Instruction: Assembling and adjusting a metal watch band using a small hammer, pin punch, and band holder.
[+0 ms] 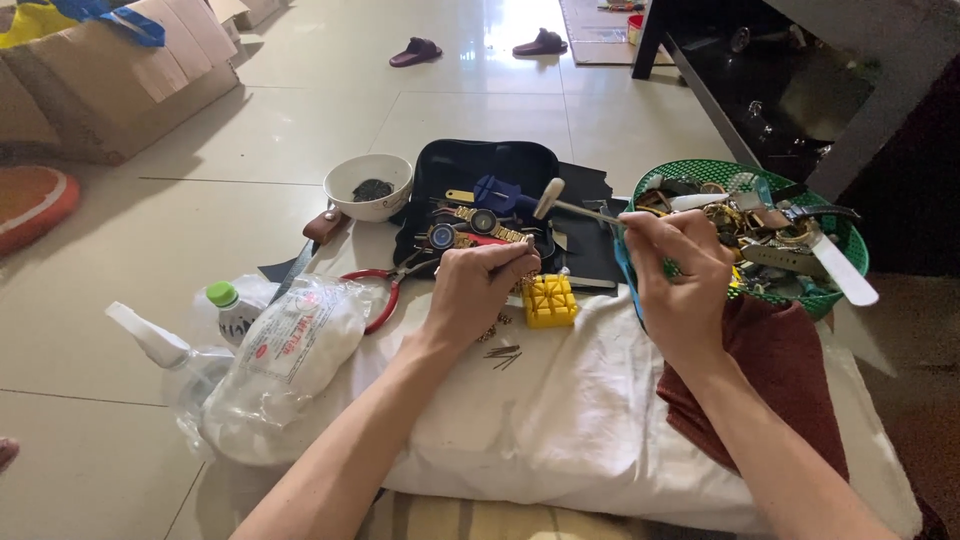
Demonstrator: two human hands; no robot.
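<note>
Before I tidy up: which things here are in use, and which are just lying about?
In use: small hammer in right hand; yellow block by left hand; pins.

Lying about: pliers, bowl, green basket, bottle, slippers.

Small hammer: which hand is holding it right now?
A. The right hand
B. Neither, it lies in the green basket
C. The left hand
A: the right hand grips the thin handle of the small hammer, its pale head raised over the black tool case, while the left hand works beside the yellow block.
</note>
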